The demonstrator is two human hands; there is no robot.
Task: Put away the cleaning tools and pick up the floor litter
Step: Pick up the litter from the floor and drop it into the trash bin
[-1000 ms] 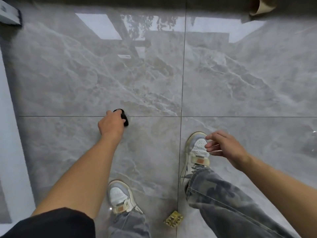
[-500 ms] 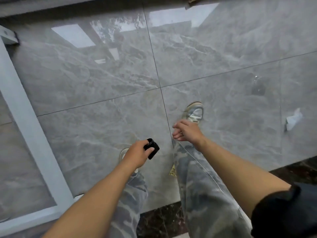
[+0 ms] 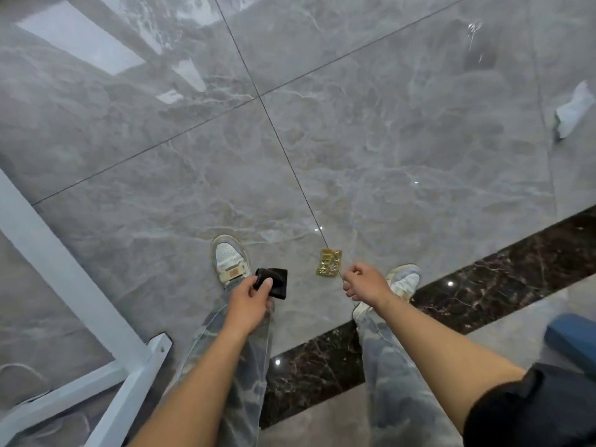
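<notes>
My left hand (image 3: 251, 296) is shut on a small black wrapper (image 3: 273, 282), held above my left shoe. My right hand (image 3: 364, 283) hangs loosely curled and holds nothing, just right of a gold foil wrapper (image 3: 329, 262) that lies on the grey marble floor between my feet. A crumpled white scrap of paper (image 3: 574, 109) lies on the floor at the far right. A clear, shiny bit of litter (image 3: 474, 30) sits near the top right.
A white metal frame (image 3: 64, 275) runs across the floor on the left. A dark marble strip (image 3: 483, 275) crosses behind my feet. A blue object (image 3: 571, 340) shows at the right edge.
I have stood up and turned to the right with the black wrapper lifted off the floor in my left hand. The gold wrapper has come into view between my feet.
</notes>
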